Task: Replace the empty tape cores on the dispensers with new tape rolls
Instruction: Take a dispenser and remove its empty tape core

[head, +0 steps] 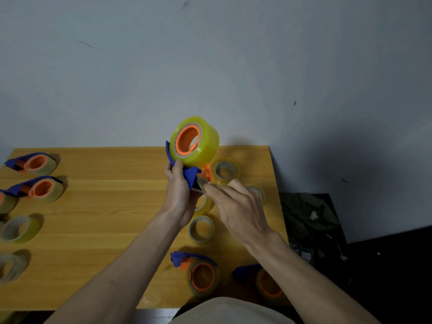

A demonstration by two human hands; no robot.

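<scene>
My left hand (pixel 180 195) grips a blue and orange tape dispenser (pixel 190 175) by its handle, held up above the wooden table (pixel 105 206). A full yellow tape roll (pixel 203 146) sits on the dispenser's orange hub. My right hand (pixel 236 206) pinches the loose tape end (pixel 201 182) at the dispenser's cutter. Under my hands lie loose rolls and cores (pixel 201 229), one near the far right (pixel 225 170).
Two dispensers with rolls (pixel 203 274) (pixel 264 279) lie at the near edge. Three more dispensers (pixel 37 188) sit at the far left, with loose cores (pixel 17 229) below them. A wall stands behind the table; dark clutter (pixel 311 220) lies to the right.
</scene>
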